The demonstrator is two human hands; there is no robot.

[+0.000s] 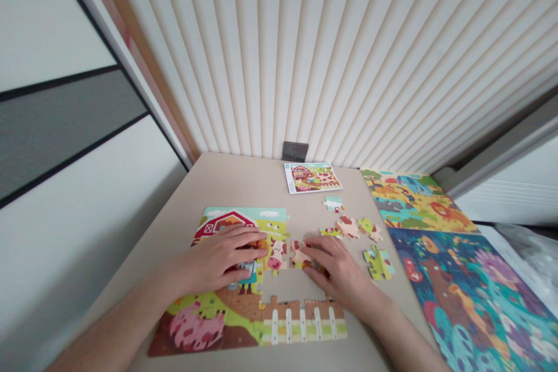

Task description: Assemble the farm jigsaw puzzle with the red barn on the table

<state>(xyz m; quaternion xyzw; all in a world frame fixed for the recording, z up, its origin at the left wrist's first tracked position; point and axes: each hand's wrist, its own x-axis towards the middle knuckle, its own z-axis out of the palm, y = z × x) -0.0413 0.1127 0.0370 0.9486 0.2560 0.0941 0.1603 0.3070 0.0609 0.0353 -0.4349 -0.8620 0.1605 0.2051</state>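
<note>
A partly assembled farm jigsaw puzzle (244,308) lies on the table, showing a barn, a pink pig and a white fence. My left hand (222,258) rests flat over its upper left part, fingers stretched out and slightly apart. The cow's-face piece (276,256) sits just right of those fingertips. With thumb and fingers, my right hand (335,270) holds a brown-and-pink cow puzzle piece (297,254) against the table, a small gap from the cow's face. Part of that piece is hidden under the fingers. Bare table shows between it and the fence row.
Several loose pieces lie to the right, among them a green piece (378,263), a cow-patterned piece (347,226) and a sky piece (333,204). A picture card (312,178) lies at the back. Two finished puzzles, savanna (414,200) and dark blue (475,296), cover the right side.
</note>
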